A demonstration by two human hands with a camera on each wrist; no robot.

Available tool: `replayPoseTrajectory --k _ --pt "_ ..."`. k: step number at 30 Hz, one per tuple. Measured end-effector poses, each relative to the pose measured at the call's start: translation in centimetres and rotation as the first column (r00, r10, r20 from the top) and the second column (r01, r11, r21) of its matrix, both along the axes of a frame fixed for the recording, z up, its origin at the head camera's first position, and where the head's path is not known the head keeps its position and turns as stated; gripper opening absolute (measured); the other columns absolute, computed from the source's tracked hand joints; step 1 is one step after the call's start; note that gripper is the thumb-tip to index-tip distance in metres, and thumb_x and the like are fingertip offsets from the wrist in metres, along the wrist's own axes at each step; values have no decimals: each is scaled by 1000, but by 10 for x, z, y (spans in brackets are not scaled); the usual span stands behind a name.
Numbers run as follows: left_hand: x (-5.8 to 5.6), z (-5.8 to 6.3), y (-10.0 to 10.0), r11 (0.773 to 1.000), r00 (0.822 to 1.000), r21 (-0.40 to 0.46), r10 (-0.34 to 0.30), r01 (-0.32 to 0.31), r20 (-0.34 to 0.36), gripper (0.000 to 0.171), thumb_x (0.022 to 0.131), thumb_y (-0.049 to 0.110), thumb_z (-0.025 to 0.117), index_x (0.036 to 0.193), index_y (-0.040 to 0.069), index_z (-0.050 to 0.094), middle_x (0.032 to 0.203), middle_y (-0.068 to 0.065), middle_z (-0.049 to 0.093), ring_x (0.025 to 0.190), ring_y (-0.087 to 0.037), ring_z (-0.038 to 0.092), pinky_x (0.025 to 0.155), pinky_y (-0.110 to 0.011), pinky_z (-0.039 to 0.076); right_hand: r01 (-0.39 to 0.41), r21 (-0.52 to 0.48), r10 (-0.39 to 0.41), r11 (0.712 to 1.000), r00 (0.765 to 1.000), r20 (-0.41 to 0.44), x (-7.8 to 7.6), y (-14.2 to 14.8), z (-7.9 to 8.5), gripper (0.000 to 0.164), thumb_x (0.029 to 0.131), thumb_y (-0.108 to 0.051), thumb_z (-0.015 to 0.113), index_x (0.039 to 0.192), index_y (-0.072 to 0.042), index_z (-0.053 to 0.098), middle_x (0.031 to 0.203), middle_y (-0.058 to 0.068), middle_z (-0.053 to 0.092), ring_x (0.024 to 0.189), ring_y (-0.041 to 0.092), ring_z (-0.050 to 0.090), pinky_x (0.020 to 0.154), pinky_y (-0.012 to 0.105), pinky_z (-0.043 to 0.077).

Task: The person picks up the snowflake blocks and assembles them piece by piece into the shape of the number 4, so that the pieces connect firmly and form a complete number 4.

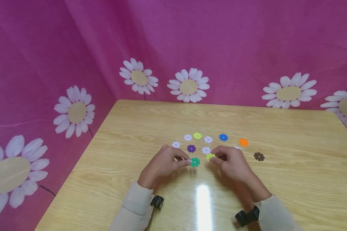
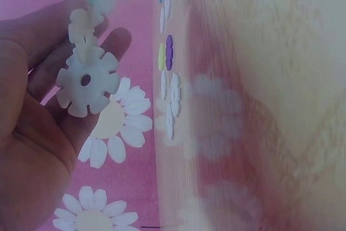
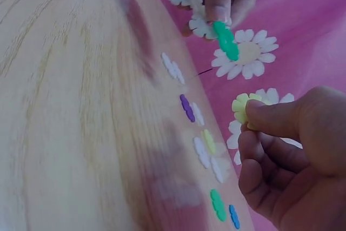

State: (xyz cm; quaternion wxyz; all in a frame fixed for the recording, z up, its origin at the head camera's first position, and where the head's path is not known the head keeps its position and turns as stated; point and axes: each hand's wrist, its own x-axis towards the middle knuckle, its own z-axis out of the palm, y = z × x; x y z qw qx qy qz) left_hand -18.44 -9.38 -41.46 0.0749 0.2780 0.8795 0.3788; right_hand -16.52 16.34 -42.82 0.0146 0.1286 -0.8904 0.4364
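The worktop (image 1: 167,120) stretches ahead to an edge backed by pink cloth (image 1: 228,48). Left hand (image 1: 164,163) pinches joined discs (image 2: 98,83), right hand (image 1: 232,163) a yellow disc (image 3: 240,105).

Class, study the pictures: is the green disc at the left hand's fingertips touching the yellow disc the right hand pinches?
Apart. The right wrist view shows pink cloth in the gap between the green disc and the yellow disc.
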Motion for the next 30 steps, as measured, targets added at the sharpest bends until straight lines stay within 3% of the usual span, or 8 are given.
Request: replayPoseTrajectory --k 12,30 --pt "1 1 2 1000 1000 -5 -10 10 -5 8 91 22 76 93 16 80 84 14 70 75 -4 61 67 -26 51 -35 0 35 999 999 39 6 -2 6 6 88 -5 76 91 -10 75 79 -4 66 70 18 54 59 28 46" --pt "1 -1 6 1000 1000 -1 -11 11 -3 7 91 22 77 92 16 80 82 17 69 68 -4 58 63 -24 49 -93 -28 93 995 996 -5 10 -9 4 9 86 -2 77 91 -9 77 85 -5 69 71 14 59 63 28 50"
